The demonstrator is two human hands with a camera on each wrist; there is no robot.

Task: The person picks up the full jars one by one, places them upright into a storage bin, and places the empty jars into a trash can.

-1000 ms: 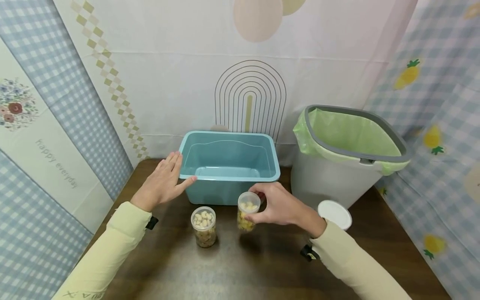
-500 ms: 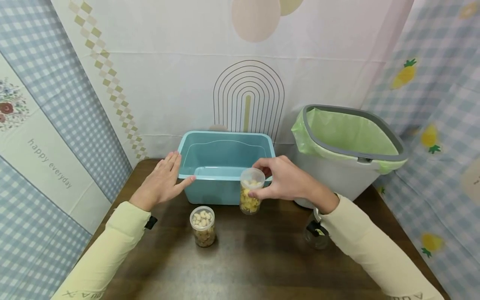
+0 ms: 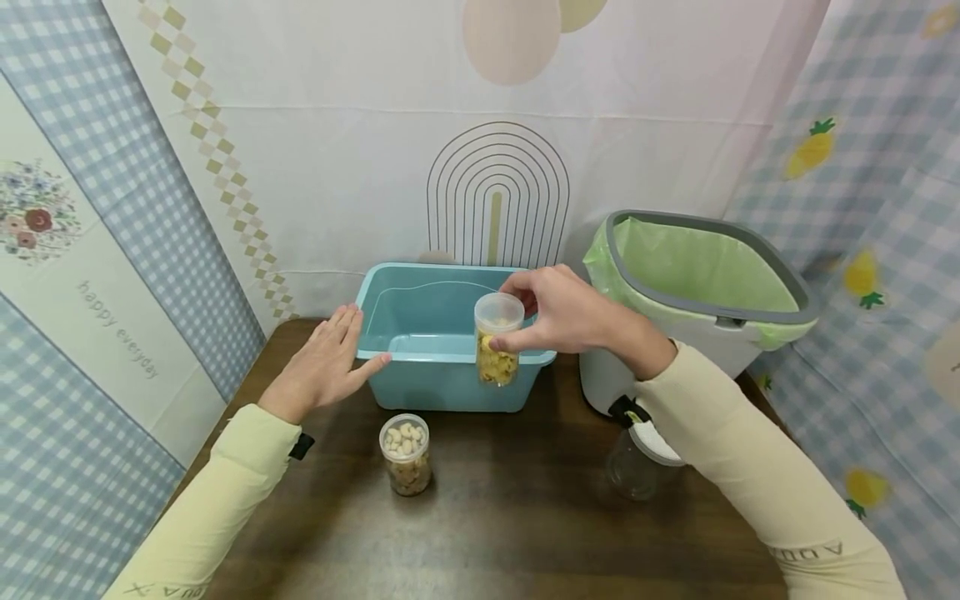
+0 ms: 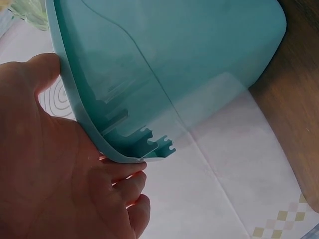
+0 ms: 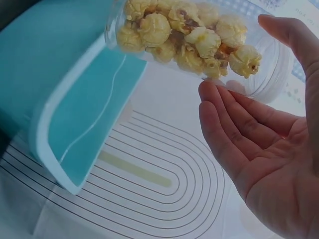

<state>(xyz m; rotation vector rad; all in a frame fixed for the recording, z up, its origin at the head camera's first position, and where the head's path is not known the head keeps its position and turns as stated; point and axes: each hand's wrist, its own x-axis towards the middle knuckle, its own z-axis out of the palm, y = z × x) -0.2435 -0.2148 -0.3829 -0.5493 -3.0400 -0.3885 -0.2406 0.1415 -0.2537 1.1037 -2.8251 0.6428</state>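
Observation:
My right hand [image 3: 566, 310] pinches a clear plastic jar of popcorn [image 3: 497, 354] between thumb and fingers, near its translucent lid. The jar is raised above the table, overlapping the front rim of the blue bin [image 3: 442, 375]. In the right wrist view, caramel-coloured popcorn [image 5: 192, 37] shows through the jar wall. My left hand [image 3: 318, 367] rests against the bin's left front corner, fingers straight and thumb out along the rim. The left wrist view shows thumb and fingers touching the rim [image 4: 75, 104]. A jar of cashews [image 3: 407, 457] stands on the table before the bin.
A grey trash can [image 3: 675, 358] with a green liner stands at the right, beside the blue bin. A clear jar with a white lid [image 3: 654, 443] is partly hidden by my right forearm. The dark wooden table [image 3: 480, 533] extends in front; printed cloth hangs behind.
My right hand has lifted the popcorn jar from low over the table up to the bin's front rim. My left hand and the cashew jar have stayed in place.

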